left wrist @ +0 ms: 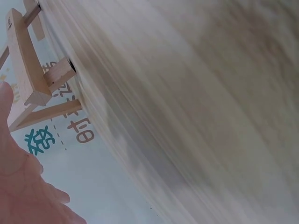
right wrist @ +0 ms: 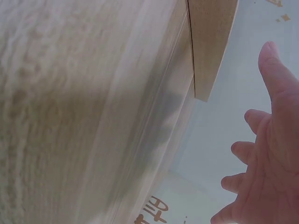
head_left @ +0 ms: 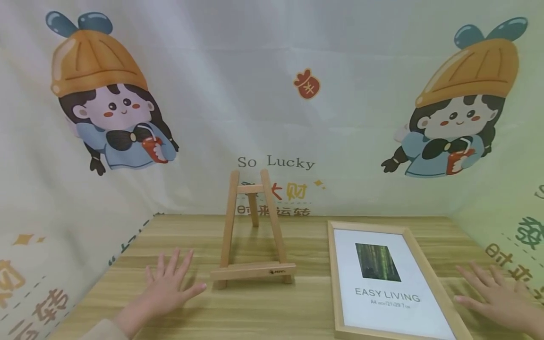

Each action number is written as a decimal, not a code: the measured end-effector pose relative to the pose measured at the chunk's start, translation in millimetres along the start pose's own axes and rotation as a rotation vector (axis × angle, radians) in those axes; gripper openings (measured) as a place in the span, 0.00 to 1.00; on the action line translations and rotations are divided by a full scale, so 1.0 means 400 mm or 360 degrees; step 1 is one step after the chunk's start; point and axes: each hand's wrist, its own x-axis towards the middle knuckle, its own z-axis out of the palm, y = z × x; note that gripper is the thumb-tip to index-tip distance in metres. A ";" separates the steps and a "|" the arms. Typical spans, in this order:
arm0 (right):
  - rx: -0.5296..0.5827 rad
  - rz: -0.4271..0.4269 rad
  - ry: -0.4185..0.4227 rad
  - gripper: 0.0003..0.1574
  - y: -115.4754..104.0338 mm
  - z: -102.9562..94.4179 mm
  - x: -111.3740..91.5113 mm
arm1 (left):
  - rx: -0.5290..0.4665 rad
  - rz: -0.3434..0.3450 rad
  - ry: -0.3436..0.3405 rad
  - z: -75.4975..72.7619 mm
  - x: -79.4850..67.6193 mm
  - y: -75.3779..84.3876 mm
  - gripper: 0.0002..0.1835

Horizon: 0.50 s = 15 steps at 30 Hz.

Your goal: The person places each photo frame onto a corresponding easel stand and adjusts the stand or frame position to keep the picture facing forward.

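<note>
A small wooden easel [head_left: 254, 271] stands upright on the table, its front ledge facing me. Right of it a light wood picture frame [head_left: 334, 278] lies flat, with a white insert that reads "EASY LIVING" around a small forest picture [head_left: 378, 262]. My left hand [head_left: 167, 288] is spread palm down to the left of the easel, holding nothing. In the left wrist view the easel [left wrist: 28, 56] appears beyond the thumb. My right hand [head_left: 495, 295], fingers also spread and holding nothing, is just right of the frame. The right wrist view shows the frame's edge [right wrist: 210, 46] near that hand [right wrist: 266, 158].
The wood-grain table [head_left: 182, 231] ends at a pale cloth backdrop [head_left: 204, 108] behind and on both sides. Printed cartoon figures and lettering cover the cloth. The easel's rear leg [head_left: 253, 212] reaches toward the table's back edge.
</note>
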 end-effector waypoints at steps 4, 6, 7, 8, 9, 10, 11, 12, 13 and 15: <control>0.0012 0.0003 -0.0026 0.52 -0.008 -0.006 0.004 | 0.0008 -0.0009 -0.0014 -0.001 -0.004 0.003 0.48; 0.0009 0.0010 -0.0032 0.52 -0.011 -0.008 0.004 | -0.0006 -0.0010 -0.0021 -0.003 -0.004 0.006 0.48; 0.0010 0.0013 -0.0035 0.52 -0.012 -0.009 0.004 | -0.0012 -0.0012 -0.0027 -0.004 -0.003 0.008 0.48; 0.0008 0.0011 -0.0035 0.52 -0.013 -0.010 0.004 | -0.0019 -0.0012 -0.0032 -0.006 -0.002 0.010 0.48; 0.0011 0.0003 -0.0028 0.52 -0.013 -0.012 0.004 | -0.0023 -0.0011 -0.0036 -0.007 -0.002 0.012 0.48; 0.0015 -0.0003 -0.0025 0.51 -0.014 -0.013 0.004 | -0.0025 -0.0012 -0.0039 -0.007 -0.001 0.013 0.49; 0.0018 -0.0008 -0.0022 0.51 -0.015 -0.014 0.005 | -0.0026 -0.0012 -0.0040 -0.008 -0.001 0.015 0.49; 0.0023 -0.0016 -0.0021 0.51 -0.016 -0.015 0.004 | -0.0024 -0.0014 -0.0042 -0.009 -0.001 0.017 0.49; 0.0030 -0.0030 -0.0012 0.51 -0.017 -0.016 0.003 | -0.0020 -0.0012 -0.0042 -0.009 -0.001 0.018 0.49; 0.0039 -0.0051 0.0002 0.51 -0.020 -0.015 0.001 | -0.0012 -0.0005 -0.0030 -0.008 -0.002 0.019 0.49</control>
